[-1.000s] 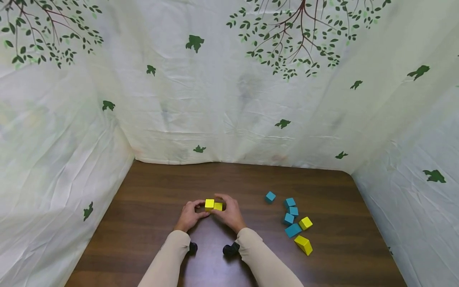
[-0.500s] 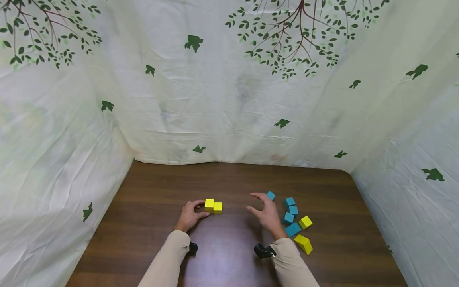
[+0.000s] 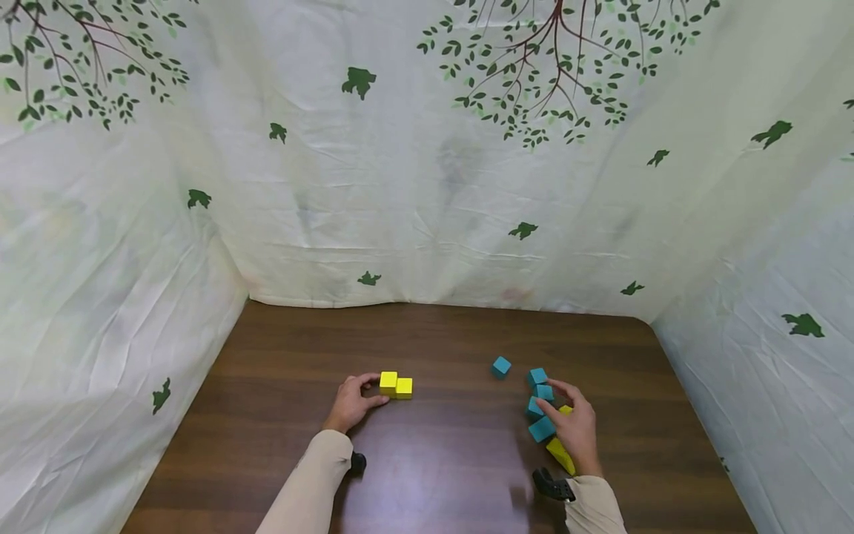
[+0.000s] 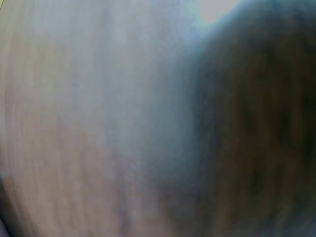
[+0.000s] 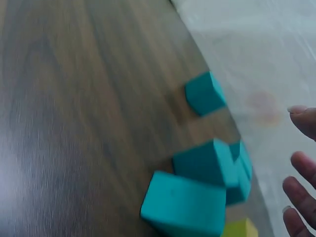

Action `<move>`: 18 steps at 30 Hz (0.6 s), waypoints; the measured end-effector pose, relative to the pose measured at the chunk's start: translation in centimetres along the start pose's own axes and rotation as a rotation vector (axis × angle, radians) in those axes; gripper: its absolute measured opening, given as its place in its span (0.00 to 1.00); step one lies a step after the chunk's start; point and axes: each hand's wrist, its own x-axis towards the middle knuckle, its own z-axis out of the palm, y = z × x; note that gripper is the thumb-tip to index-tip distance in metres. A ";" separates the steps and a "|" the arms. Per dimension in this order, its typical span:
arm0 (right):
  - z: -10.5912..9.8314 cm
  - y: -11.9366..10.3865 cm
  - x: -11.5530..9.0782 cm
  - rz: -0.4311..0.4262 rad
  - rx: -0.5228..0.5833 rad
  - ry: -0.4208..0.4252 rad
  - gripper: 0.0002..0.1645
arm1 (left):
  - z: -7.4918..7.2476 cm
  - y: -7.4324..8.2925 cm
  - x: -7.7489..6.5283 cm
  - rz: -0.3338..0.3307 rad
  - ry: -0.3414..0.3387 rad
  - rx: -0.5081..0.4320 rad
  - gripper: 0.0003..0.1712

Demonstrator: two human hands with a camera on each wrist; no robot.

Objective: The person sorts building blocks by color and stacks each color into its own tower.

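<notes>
My left hand (image 3: 350,404) has its forefinger and thumb curled about the left side of a yellow block (image 3: 388,383). A second yellow block (image 3: 403,388) stands against that block's right side. Over the group on the right, my right hand (image 3: 579,426) hovers with thumb and fingers spread, holding nothing. Under it lie several blue blocks (image 3: 542,429), a partly covered yellow cube (image 3: 565,409) and a longer yellow block (image 3: 561,455). In the right wrist view, the fingers (image 5: 296,195) are apart from the blue blocks (image 5: 182,202). The left wrist view is too blurred to show the hand's hold.
One blue cube (image 3: 501,367) sits by itself, left of the group. The brown wooden table (image 3: 454,445) is bounded at the back and both sides by a white cloth (image 3: 414,185) printed with leaves and birds.
My right hand has let go of the right yellow block and moved right, past the single blue cube, to above the group. The left hand has stayed at the yellow blocks.
</notes>
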 end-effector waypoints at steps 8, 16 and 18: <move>-2.2 2.4 0.3 0.167 0.035 0.063 0.27 | 0.0 0.1 -0.1 -0.005 0.005 0.010 0.26; -2.5 4.6 0.2 0.316 -0.005 -0.026 0.32 | 0.0 0.2 -0.1 -0.002 -0.004 0.003 0.26; -2.2 4.9 0.1 0.336 -0.022 -0.065 0.33 | -0.1 0.1 -0.2 -0.003 -0.004 0.007 0.26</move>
